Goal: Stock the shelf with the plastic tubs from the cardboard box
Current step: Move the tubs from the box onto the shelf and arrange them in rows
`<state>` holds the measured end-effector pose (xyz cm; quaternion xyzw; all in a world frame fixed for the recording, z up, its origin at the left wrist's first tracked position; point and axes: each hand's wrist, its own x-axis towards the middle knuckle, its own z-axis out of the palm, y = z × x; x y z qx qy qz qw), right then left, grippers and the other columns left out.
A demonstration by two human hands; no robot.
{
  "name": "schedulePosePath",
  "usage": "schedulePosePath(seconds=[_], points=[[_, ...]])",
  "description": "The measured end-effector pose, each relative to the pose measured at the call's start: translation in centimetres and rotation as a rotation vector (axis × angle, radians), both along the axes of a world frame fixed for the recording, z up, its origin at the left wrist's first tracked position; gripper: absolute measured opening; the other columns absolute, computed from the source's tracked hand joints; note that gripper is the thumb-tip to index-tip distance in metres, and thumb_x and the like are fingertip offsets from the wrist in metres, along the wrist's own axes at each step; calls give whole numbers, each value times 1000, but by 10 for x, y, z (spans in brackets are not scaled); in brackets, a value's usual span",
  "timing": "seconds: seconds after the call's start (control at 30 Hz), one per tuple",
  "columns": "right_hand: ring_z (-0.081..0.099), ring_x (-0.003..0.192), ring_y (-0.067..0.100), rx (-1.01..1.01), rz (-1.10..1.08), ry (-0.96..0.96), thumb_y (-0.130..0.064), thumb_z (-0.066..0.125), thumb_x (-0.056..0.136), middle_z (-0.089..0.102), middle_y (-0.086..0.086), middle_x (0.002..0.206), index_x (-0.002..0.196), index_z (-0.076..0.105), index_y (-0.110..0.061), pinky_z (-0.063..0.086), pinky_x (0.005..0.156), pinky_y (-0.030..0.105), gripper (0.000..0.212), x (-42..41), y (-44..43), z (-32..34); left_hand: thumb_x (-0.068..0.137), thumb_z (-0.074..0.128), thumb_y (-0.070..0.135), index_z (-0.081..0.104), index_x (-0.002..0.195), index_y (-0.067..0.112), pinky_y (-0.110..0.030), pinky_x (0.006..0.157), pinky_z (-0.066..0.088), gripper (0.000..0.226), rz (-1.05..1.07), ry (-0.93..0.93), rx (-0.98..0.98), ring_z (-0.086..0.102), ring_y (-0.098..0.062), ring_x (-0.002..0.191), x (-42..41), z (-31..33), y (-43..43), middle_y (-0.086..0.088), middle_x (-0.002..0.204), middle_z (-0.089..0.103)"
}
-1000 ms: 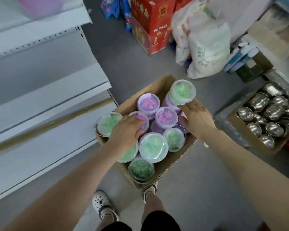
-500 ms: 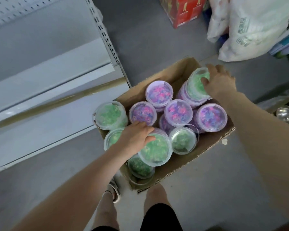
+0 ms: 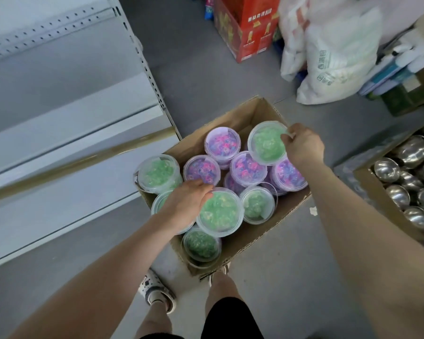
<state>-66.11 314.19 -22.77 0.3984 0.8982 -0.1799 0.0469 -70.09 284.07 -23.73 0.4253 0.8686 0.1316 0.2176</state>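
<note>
An open cardboard box (image 3: 233,116) sits on the grey floor, packed with several clear-lidded plastic tubs of green and purple contents. My left hand (image 3: 185,204) grips the left rim of a large green tub (image 3: 220,212) near the box's front. My right hand (image 3: 302,148) holds the right side of another green tub (image 3: 267,143) that sits raised above the purple tubs (image 3: 247,168) at the back right. The white metal shelf (image 3: 66,133) stands to the left, its boards bare.
A box of shiny steel bowls (image 3: 409,182) lies at the right. Red cartons (image 3: 247,25) and white sacks (image 3: 328,52) stand beyond the box. My feet (image 3: 157,292) are just behind the box's near corner.
The view has tilted up slightly. My right hand has shifted from the top to the right side of the raised green tub. My left hand stays on the front green tub.
</note>
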Motion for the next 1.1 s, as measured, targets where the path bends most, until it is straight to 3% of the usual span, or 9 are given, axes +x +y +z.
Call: schedulePosePath(seconds=[0.13, 0.27, 0.43, 0.57, 0.67, 0.77, 0.9, 1.0, 1.1], points=[[59, 101, 41, -26, -116, 2, -34, 48, 92, 66, 20, 106, 104, 63, -9, 47, 89, 43, 31, 17, -30, 28, 100, 39, 30, 59, 122, 14, -30, 85, 43, 34, 54, 39, 54, 59, -23, 103, -2, 32, -22, -5, 113, 64], [58, 98, 41, -110, -180, 112, -28, 46, 93, 66, 23, 100, 95, 67, -5, 45, 84, 38, 31, 28, -76, 68, 100, 37, 31, 62, 119, 15, -35, 91, 43, 36, 129, 75, 172, 59, -27, 106, -5, 73, -58, -7, 116, 65], [57, 95, 43, -116, -151, 243, -36, 42, 89, 66, 25, 97, 83, 63, -9, 44, 82, 40, 35, 23, -145, 130, 99, 31, 36, 64, 101, 14, -37, 77, 47, 40, 185, 151, 247, 60, -29, 90, -21, 116, -129, -7, 96, 65], [51, 81, 34, -75, -75, 323, -24, 44, 92, 58, 25, 84, 67, 53, -8, 37, 74, 35, 30, 7, -201, 181, 91, 22, 40, 62, 95, 10, -32, 68, 37, 50, 215, 223, 270, 58, -29, 85, -38, 150, -186, -10, 91, 63], [54, 84, 31, -40, -11, 388, -23, 45, 94, 60, 21, 86, 81, 63, -3, 35, 72, 33, 30, -9, -241, 211, 93, 24, 38, 62, 96, 12, -32, 69, 36, 47, 221, 316, 275, 57, -30, 85, -52, 177, -229, -10, 90, 62], [53, 78, 29, -36, 64, 470, -31, 48, 93, 61, 15, 81, 79, 64, -7, 36, 67, 31, 32, -27, -277, 235, 97, 29, 34, 62, 95, 14, -33, 72, 40, 39, 253, 378, 270, 58, -30, 85, -68, 200, -270, -8, 90, 62], [52, 66, 28, -78, 150, 566, -49, 54, 89, 58, 8, 63, 67, 60, -8, 39, 60, 34, 47, -57, -321, 274, 91, 23, 40, 63, 95, 14, -41, 79, 47, 47, 314, 441, 292, 59, -33, 88, -91, 237, -316, -10, 92, 64], [43, 65, 27, -28, 228, 622, -33, 53, 88, 47, 10, 60, 60, 52, -4, 34, 60, 34, 40, -83, -348, 306, 97, 28, 37, 60, 99, 17, -37, 77, 45, 38, 383, 508, 255, 59, -33, 94, -108, 261, -340, -8, 99, 64], [40, 66, 27, 59, 299, 634, -22, 47, 90, 41, 10, 60, 51, 37, -12, 34, 61, 36, 42, -118, -373, 336, 100, 33, 31, 60, 100, 14, -38, 76, 42, 32, 427, 568, 243, 58, -34, 94, -126, 282, -356, -10, 100, 63]])
